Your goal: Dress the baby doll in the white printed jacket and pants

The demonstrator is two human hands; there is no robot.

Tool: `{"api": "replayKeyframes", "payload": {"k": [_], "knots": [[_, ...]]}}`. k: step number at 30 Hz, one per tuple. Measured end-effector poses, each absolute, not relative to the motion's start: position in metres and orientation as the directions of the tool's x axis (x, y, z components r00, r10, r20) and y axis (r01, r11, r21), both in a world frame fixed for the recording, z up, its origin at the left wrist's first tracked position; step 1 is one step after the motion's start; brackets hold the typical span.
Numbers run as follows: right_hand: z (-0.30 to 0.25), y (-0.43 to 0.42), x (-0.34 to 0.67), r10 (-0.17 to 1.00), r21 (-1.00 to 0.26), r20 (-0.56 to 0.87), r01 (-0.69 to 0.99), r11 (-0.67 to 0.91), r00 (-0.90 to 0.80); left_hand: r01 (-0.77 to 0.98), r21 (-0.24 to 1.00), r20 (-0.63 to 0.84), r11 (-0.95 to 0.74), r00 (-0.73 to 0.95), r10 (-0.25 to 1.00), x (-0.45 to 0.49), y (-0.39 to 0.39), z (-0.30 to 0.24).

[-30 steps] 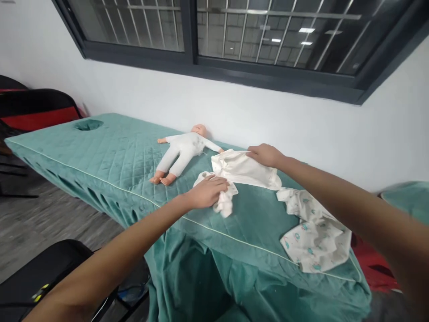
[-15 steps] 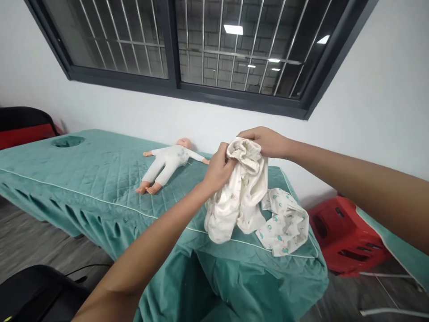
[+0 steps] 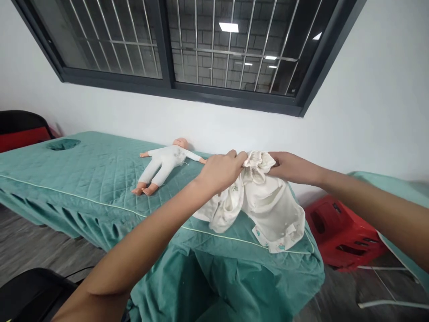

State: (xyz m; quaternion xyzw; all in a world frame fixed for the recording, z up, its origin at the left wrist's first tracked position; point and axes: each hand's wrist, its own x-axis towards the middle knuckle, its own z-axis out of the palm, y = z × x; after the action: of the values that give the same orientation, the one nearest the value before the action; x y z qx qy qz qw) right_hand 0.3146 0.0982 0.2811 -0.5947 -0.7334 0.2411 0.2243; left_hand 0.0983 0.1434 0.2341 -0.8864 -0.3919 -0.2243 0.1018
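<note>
A cream-white soft cloth garment (image 3: 271, 199) hangs between the left hand (image 3: 224, 171) and right hand (image 3: 295, 168), both pinching its gathered upper edge, seemingly sorting the opening; parting it calls for drawing evenly outward. Its folds overlap a white teal-printed cloth (image 3: 277, 245) near the front edge of the green quilted bed (image 3: 100, 170), which stretches left past the white-clothed doll (image 3: 166, 159).

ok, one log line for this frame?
left hand: gripping white garment | right hand: gripping same garment | doll: lying on green bed
</note>
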Motion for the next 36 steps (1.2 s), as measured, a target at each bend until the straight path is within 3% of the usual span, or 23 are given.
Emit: {"api": "replayKeyframes", "payload": {"k": [2, 5, 8, 11, 14, 16, 18, 21, 24, 28, 31, 34, 36], "knots": [[0.269, 0.098, 0.309, 0.99, -0.741, 0.052, 0.659, 0.128, -0.134, 0.742, 0.116, 0.516, -0.66, 0.523, 0.679, 0.099, 0.147, 0.234], [0.246, 0.098, 0.293, 0.991, -0.922, 0.079, 0.371, 0.114, -0.107, 0.636, 0.425, 0.545, -0.644, 0.389, 0.743, 0.101, 0.151, 0.236], [0.218, 0.101, 0.271, 0.98, -0.98, 0.143, 0.118, 0.159, -0.136, 0.402, 0.728, 0.472, -0.556, 0.293, 0.831, 0.102, 0.149, 0.235], [0.189, 0.107, 0.251, 0.966, -0.978, 0.209, -0.034, 0.206, -0.153, 0.125, 0.895, 0.343, -0.428, 0.421, 0.84, 0.093, 0.144, 0.222], [0.166, 0.115, 0.238, 0.972, -0.973, 0.193, -0.156, 0.173, -0.131, -0.043, 0.892, 0.404, -0.45, 0.521, 0.752, 0.077, 0.142, 0.191], [0.155, 0.12, 0.231, 0.988, -0.966, 0.144, -0.222, 0.131, -0.046, -0.048, 0.84, 0.511, -0.541, 0.408, 0.757, 0.069, 0.142, 0.163], [0.145, 0.126, 0.224, 0.992, -0.961, 0.095, -0.251, 0.112, 0.079, 0.064, 0.823, 0.537, -0.565, 0.239, 0.809, 0.064, 0.138, 0.134], [0.13, 0.131, 0.211, 0.985, -0.955, 0.052, -0.282, 0.096, 0.162, 0.148, 0.917, 0.329, -0.371, 0.247, 0.912, 0.063, 0.126, 0.098], [0.106, 0.133, 0.198, 0.994, -0.959, 0.006, -0.28, 0.036, 0.108, 0.211, 0.953, 0.155, -0.217, 0.275, 0.949, 0.047, 0.118, 0.069], [0.064, 0.129, 0.199, 0.997, -0.999, -0.038, -0.021, -0.039, -0.062, 0.276, 0.952, 0.17, -0.136, -0.104, 0.98, -0.037, 0.107, 0.033], [0.038, 0.123, 0.214, 0.983, -0.983, -0.103, 0.169, -0.077, -0.153, 0.502, 0.864, 0.306, -0.03, -0.478, 0.823, -0.141, 0.081, 0.016], [0.022, 0.117, 0.226, 0.97, -0.958, -0.164, 0.264, -0.114, -0.179, 0.667, 0.697, 0.426, 0.262, -0.68, 0.597, -0.246, 0.046, 0.007], [0.014, 0.116, 0.229, 0.962, -0.945, -0.201, 0.297, -0.14, -0.184, 0.658, 0.552, 0.449, 0.512, -0.752, 0.482, -0.301, 0.02, -0.003]]}}
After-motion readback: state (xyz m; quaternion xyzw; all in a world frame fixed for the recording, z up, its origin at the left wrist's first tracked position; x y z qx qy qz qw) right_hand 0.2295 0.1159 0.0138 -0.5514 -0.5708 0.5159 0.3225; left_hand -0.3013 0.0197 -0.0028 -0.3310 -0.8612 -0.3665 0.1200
